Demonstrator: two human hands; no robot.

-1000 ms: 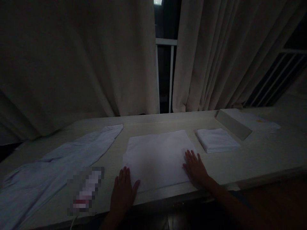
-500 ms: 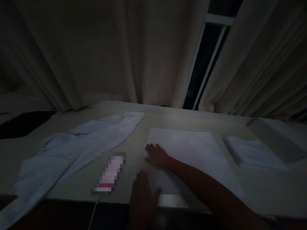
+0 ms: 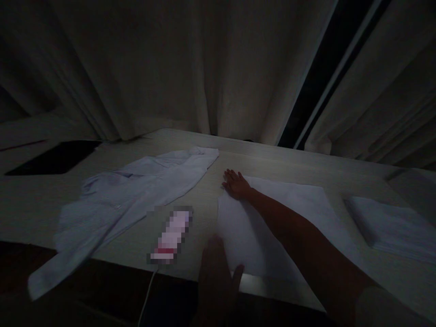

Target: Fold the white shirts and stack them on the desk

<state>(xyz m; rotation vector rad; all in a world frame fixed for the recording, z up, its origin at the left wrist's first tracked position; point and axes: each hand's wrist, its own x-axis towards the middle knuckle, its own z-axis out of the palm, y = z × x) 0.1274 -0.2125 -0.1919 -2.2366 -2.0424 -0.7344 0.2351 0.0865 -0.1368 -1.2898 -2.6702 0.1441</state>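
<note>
A flat white piece of cloth point(image 3: 289, 200) with straight edges lies on the pale table in front of me. My right hand point(image 3: 236, 184) rests palm down at its far left corner, fingers spread, and the forearm crosses over the cloth. At the near left edge of the cloth is my left hand point(image 3: 218, 277), flat with the thumb held apart; it is dark and partly blurred. A crumpled white garment point(image 3: 153, 181) is spread to the left, one end hanging over the table's front edge.
A blurred-out phone-like thing point(image 3: 172, 236) with a white cable point(image 3: 148, 290) lies left of my left hand. To the right sits a folded white stack point(image 3: 391, 227). A black flat thing point(image 3: 57, 156) is at far left. Curtains point(image 3: 153, 68) hang behind the table.
My right hand has slid away from me along the cloth's left edge to its far corner. My left hand stays near the close edge. The view has shifted left.
</note>
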